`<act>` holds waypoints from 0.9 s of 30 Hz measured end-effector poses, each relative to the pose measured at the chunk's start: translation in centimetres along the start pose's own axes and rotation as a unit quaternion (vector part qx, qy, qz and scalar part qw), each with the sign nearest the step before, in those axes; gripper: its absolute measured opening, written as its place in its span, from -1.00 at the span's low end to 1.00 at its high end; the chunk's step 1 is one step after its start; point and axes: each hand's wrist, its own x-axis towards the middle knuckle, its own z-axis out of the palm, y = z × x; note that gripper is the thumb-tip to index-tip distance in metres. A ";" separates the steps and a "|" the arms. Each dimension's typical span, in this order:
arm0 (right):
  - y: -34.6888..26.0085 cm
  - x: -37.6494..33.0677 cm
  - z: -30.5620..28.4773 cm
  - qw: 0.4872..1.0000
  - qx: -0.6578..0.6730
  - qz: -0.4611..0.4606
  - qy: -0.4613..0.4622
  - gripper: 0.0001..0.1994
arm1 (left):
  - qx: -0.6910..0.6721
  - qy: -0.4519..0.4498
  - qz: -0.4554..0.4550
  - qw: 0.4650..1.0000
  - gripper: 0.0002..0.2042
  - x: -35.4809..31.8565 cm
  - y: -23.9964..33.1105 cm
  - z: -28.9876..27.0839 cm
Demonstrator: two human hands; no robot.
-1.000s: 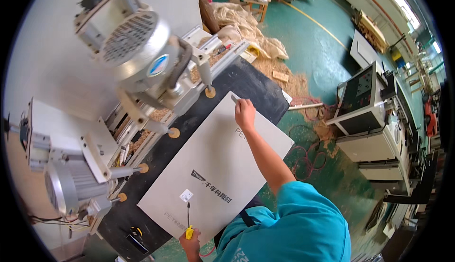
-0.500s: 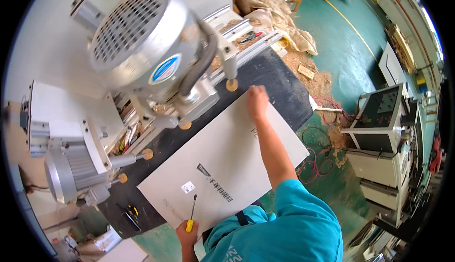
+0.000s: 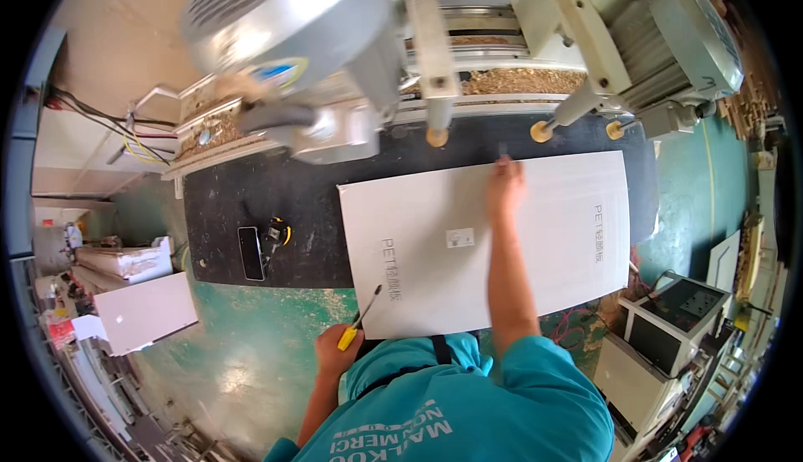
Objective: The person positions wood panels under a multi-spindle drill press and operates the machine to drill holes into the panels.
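Note:
My left hand [image 3: 339, 349] is closed around the yellow handle of a screwdriver [image 3: 366, 315], its dark-tipped shaft pointing up and away beside the near left corner of a panel. This large white panel [image 3: 418, 236], with printed lettering and a small square label [image 3: 460, 238], lies flat on a black worktable [image 3: 309, 270]. My right arm reaches across the panel. At the far edge, my right hand [image 3: 506, 186] has its fingers drawn together; a small blurred grey thing shows at the fingertips, too unclear to name.
Beyond the panel stands a machine with a large grey motor [image 3: 288, 27], a second motor [image 3: 686, 44] and several round tan feet [image 3: 542, 132]. Wood shavings [image 3: 527, 82] lie behind. A phone [image 3: 251, 253] and tape measure [image 3: 276, 232] rest on the left; a control box [image 3: 677, 320] stands right.
My view has swung round, and the panel now lies nearly straight across it. The large dark logo no longer shows. The screwdriver stays in my left hand; my right remains at the far edge.

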 end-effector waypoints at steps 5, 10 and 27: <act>-18.4 -14.3 11.0 0.979 0.021 -0.184 -0.081 -0.85 | -0.057 0.079 -0.041 0.994 -0.81 -1.1 -10.5 -6.2; -32.9 -23.4 14.5 0.958 0.101 -0.156 -0.216 -0.92 | -0.069 0.116 -0.111 0.985 -0.84 -1.8 -13.6 -11.9; -19.6 -16.9 9.0 0.889 0.142 -0.368 -0.233 -0.91 | -0.082 0.065 -0.141 0.984 -0.84 -4.3 -12.6 -8.8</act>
